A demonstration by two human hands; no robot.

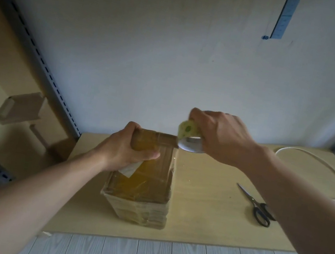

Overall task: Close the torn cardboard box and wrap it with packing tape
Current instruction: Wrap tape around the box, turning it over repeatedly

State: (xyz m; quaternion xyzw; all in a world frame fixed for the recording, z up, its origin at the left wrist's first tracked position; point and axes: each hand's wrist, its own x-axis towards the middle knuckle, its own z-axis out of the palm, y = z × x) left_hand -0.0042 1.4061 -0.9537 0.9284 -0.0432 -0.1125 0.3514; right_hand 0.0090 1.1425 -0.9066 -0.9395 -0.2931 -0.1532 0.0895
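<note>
Meanwhile our left hand (127,149) gripped the cardboard box (144,180) steady while our right hand (218,135) clutched the tape roll (190,140) at its far right corner, ready to wrap.

Black-handled steel scissors (256,205) lie closed on the light wooden tabletop (205,199), right of centre. A white cable (320,161) curves across its far right. Upper right, a blue measuring strip (283,17) hangs on the white wall (153,47). A grey slotted metal upright (40,61) crosses the left.

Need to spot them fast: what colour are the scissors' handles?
Black handles on the scissors, head view.
</note>
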